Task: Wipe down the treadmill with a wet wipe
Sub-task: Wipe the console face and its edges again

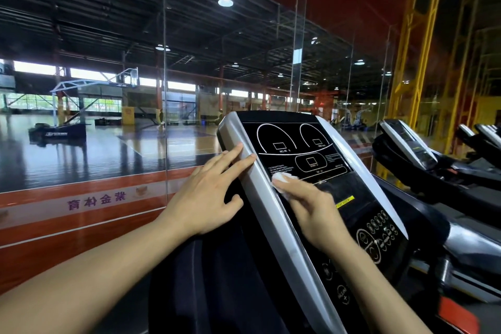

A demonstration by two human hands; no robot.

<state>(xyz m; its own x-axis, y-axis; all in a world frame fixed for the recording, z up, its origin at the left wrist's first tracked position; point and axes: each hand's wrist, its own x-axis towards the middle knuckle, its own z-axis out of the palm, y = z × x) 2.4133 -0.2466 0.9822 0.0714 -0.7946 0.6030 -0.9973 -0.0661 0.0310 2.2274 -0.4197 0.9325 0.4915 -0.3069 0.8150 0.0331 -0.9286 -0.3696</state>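
The treadmill console (303,149) fills the centre, a black display panel with silver side trims and round buttons lower down. My right hand (311,211) holds a crumpled white wet wipe (282,182) against the black panel, just right of the left silver trim. My left hand (208,192) rests on that left silver trim (260,198) with its fingers straight and its thumb beside the console's edge. Most of the wipe is hidden under my right fingers.
A glass wall (162,89) stands right behind the console, with a basketball court and a hoop stand (67,116) beyond it. More treadmills (412,144) stand in a row to the right. A yellow steel frame (406,49) rises at the right.
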